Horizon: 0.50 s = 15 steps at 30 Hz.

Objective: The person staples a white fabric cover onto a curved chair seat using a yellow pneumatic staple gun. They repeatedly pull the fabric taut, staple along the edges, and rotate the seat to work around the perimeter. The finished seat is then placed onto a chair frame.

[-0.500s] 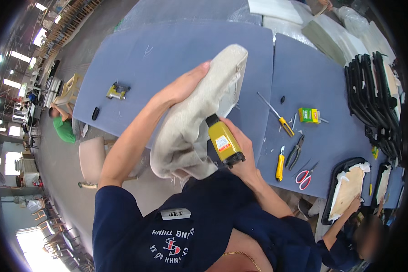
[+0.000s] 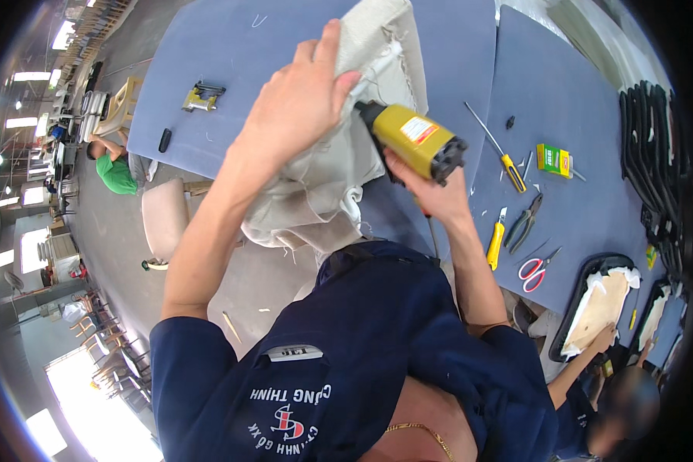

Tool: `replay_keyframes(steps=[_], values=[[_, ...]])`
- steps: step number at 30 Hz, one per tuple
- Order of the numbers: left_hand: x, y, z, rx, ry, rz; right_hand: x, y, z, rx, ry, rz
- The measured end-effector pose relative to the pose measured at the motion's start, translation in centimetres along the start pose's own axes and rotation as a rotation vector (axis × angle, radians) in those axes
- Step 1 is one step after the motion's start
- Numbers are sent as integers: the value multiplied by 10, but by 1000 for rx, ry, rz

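Note:
A beige fabric-covered chair cushion (image 2: 308, 204) stands tilted over the blue-grey table, with loose frayed cloth along its lower side. My left hand (image 2: 296, 96) is closed on its upper part, thumb pressing the folded fabric. In my right hand (image 2: 431, 192) is a yellow and black pneumatic staple gun (image 2: 416, 138). The gun's dark nose meets the fabric just below my left thumb. Some of my right fingers are hidden behind the gun's body.
On the table (image 2: 215, 54) lie a second staple gun (image 2: 202, 96), a screwdriver (image 2: 508, 171), a utility knife (image 2: 497, 242), pliers (image 2: 525, 223), scissors (image 2: 537, 269) and a small green-yellow box (image 2: 554, 160). Black-edged panels (image 2: 647, 162) are stacked at right. Co-workers are at right and far left.
The cushion has turned and its underside shows more. My left hand has slid onto the folded fabric edge. The staple gun has tilted, with its nose now against the cloth by my thumb.

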<state>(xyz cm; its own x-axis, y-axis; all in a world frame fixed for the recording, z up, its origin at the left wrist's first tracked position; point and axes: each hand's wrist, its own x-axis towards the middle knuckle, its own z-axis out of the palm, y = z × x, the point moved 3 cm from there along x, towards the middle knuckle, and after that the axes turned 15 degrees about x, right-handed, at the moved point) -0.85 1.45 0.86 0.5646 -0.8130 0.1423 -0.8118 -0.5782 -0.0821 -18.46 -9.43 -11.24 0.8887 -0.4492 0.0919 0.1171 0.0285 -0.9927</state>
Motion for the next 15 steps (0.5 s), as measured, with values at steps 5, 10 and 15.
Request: replay_keyframes(steps=[5,10,15], values=[[-6,-13,-3,-38,-13,66,-1,-25,-17,189,122,-74],[-9,-4,-8,-44,-17,127,13,-37,0,-89,-21,-269],[-11,6,-9,-35,-44,83,21,-42,2,178,-90,-337]])
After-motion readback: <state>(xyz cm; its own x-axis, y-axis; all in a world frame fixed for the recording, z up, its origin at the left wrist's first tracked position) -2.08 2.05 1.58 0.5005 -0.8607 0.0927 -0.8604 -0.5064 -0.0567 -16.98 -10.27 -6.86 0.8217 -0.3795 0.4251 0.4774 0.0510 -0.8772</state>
